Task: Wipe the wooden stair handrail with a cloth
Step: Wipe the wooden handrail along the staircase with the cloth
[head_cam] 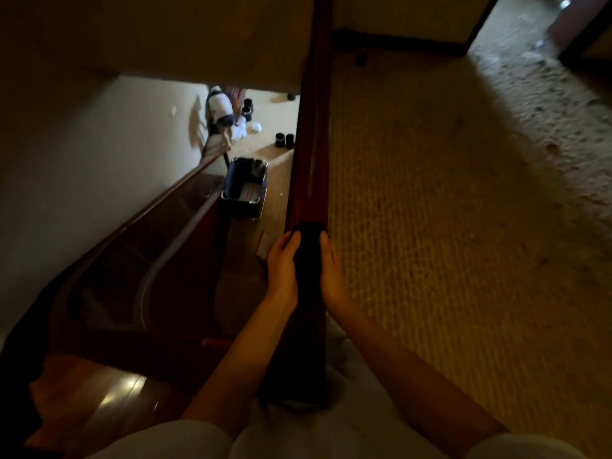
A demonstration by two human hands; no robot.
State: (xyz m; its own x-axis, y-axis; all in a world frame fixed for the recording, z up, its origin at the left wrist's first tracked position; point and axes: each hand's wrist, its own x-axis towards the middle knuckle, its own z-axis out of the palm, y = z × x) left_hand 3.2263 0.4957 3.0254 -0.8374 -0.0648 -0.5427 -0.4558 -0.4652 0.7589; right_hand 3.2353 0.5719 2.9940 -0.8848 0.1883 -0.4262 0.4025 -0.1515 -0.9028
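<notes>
Both hands on it here: left hand [282, 265] and right hand [331, 268] curl around a dark cloth [308, 256] draped over the wooden handrail [311, 144], fingers gripping either side.

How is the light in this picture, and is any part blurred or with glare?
Head view: dim overall; the cloth gripped by the left hand and right hand on the handrail is nearly black. The lower floor is bright, glare lies on the wooden step, the far carpet is blurred.
</notes>
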